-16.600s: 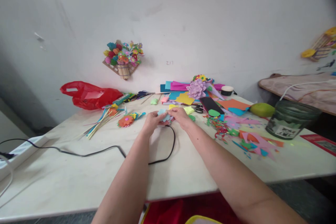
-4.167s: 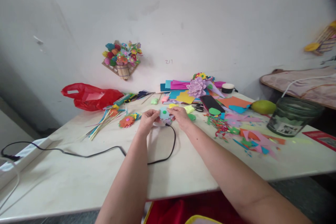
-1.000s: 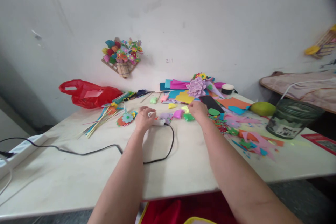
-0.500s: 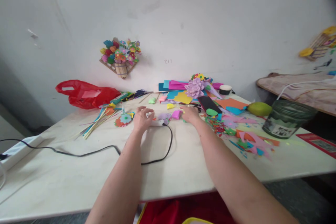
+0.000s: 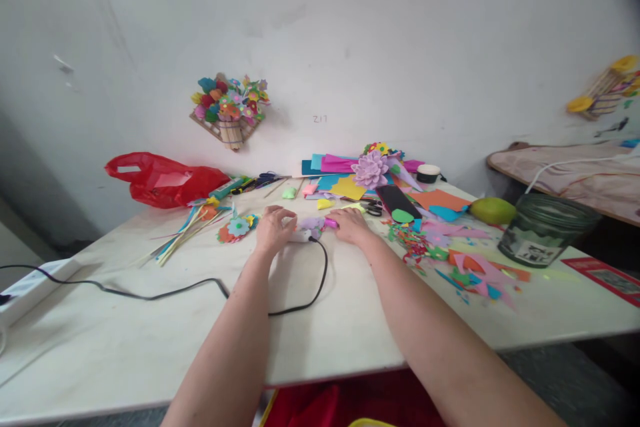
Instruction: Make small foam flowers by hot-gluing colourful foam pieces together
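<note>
Snag risk, centre

Left hand [image 5: 275,230] half-curled beside white corded device [image 5: 301,235]; right hand [image 5: 349,224] partly spread, fingertips at magenta packet [image 5: 330,223], mid-worktop [image 5: 345,307]. Either grip: cannot tell. Left forearm [image 5: 233,327] catching black cable [image 5: 326,272] could drag device.

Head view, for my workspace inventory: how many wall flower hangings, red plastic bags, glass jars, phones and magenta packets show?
Wall flower hangings: 2
Red plastic bag: 1
Glass jar: 1
Phone: 1
Magenta packet: 1, at the right hand
Total: 6
</note>
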A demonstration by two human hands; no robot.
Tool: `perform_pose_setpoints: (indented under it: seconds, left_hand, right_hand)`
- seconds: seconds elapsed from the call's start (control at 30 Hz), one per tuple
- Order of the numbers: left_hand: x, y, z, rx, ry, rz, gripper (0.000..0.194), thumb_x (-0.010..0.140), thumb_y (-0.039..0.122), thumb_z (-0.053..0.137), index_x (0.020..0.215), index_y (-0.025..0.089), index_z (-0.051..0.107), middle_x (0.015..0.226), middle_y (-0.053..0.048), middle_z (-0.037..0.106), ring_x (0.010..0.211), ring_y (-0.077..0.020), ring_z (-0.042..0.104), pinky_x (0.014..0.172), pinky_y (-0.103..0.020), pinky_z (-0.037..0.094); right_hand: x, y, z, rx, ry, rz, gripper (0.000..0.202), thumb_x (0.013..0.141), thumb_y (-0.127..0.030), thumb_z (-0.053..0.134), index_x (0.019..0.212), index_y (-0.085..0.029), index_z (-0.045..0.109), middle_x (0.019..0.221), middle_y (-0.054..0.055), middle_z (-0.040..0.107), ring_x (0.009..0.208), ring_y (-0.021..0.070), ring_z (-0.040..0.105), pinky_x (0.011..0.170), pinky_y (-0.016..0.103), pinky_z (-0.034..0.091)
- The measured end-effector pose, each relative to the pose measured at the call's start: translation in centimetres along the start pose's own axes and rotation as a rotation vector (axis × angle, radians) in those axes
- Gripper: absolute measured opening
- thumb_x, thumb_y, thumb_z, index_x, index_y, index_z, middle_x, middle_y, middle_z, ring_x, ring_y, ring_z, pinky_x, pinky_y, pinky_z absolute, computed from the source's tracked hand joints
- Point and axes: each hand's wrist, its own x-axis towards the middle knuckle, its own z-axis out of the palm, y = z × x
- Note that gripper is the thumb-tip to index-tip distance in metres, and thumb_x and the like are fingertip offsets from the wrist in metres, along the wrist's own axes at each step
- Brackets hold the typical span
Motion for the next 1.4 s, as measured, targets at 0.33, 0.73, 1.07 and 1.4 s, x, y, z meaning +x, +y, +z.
perform_pose_setpoints:
  seconds: [0.33, 0.73, 1.07, 1.4]
  left_hand:
    - [-0.1, 0.1, -0.1, -0.029, -0.016, 0.017, 0.02, 0.072, 0.034, 0.052, 0.081, 0.024, 0.068, 0.098, -0.006, 0.058, 0.092, -0.0196, 0.054, 0.077, -0.031, 0.043]
    - [-0.2, 1.1, -0.1, -0.041, 0.036, 0.022, 0.023, 0.072, 0.035, 0.054, 0.088, 0.024, 0.067, 0.109, -0.008, 0.052, 0.097, -0.0216, 0.054, 0.078, -0.032, 0.043]
    - [0.0, 1.7, 0.6, -0.376, -0.065, -0.01, 0.038, 0.075, 0.042, 0.052, 0.104, 0.019, 0.058, 0.085, -0.007, 0.065, 0.072, -0.0162, 0.059, 0.065, -0.027, 0.045]
    - [-0.1, 2.5, -0.4, -0.935, -0.315, -0.267, 0.04, 0.066, 0.05, 0.058, 0.075, 0.011, 0.06, 0.054, 0.0, 0.055, 0.044, -0.0079, 0.05, 0.04, -0.018, 0.038]
  right_hand:
    - [0.1, 0.0, 0.5, -0.026, 0.093, 0.007, 0.035, 0.077, -0.012, 0.039, 0.104, -0.023, 0.057, 0.108, 0.004, 0.058, 0.097, 0.0217, 0.048, 0.083, 0.034, 0.033]
    - [1.3, -0.2, 0.1, 0.971, 0.517, 0.293, 0.029, 0.066, -0.025, 0.049, 0.094, -0.017, 0.054, 0.083, 0.004, 0.061, 0.074, 0.0163, 0.054, 0.067, 0.028, 0.04]
    - [0.6, -1.8, -0.9, 1.719, 0.158, 0.201, 0.027, 0.058, -0.024, 0.059, 0.084, -0.019, 0.057, 0.056, -0.005, 0.048, 0.049, 0.0088, 0.044, 0.048, 0.021, 0.035]
    - [-0.2, -3.4, -1.9, 1.583, -0.091, -0.009, 0.05, 0.065, -0.023, 0.059, 0.114, -0.021, 0.053, 0.065, -0.003, 0.053, 0.055, 0.0076, 0.045, 0.054, 0.022, 0.034]
